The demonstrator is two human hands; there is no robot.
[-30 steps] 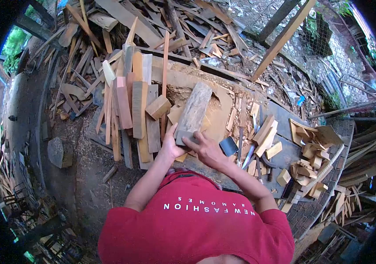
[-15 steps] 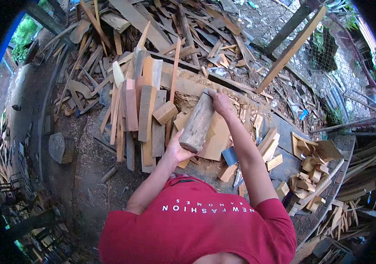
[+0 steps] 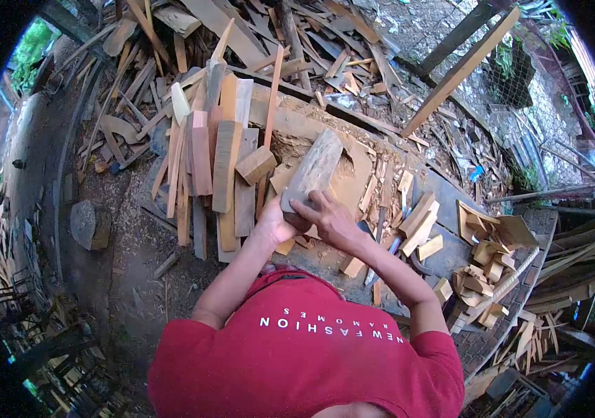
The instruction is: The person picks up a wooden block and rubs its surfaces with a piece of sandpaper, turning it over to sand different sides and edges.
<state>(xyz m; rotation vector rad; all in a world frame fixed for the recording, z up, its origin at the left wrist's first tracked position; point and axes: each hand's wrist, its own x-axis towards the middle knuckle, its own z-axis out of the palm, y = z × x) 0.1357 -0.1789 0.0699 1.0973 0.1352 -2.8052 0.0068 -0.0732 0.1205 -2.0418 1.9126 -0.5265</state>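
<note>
A thick greyish wood block [image 3: 318,162] lies tilted over the workbench in front of me, its near end between my hands. Wrapped under and beside that near end, my left hand [image 3: 280,221] supports the block. My right hand [image 3: 329,219] rests on the near end from the right, fingers bent against the wood. A flat tan board [image 3: 353,177] lies under and to the right of the block. Left of it stand several long planks [image 3: 226,167] side by side, with a short wood block [image 3: 255,165] on top.
Small wood offcuts [image 3: 485,279] are heaped at the right of the bench. A slanted beam [image 3: 461,70] rises at the upper right. Scrap wood [image 3: 241,35] piles up behind the bench. A log stump [image 3: 90,225] stands on the ground at left.
My right hand has moved from the block's far end to its near end. My left hand is still at the near end, shifted slightly left with the block.
</note>
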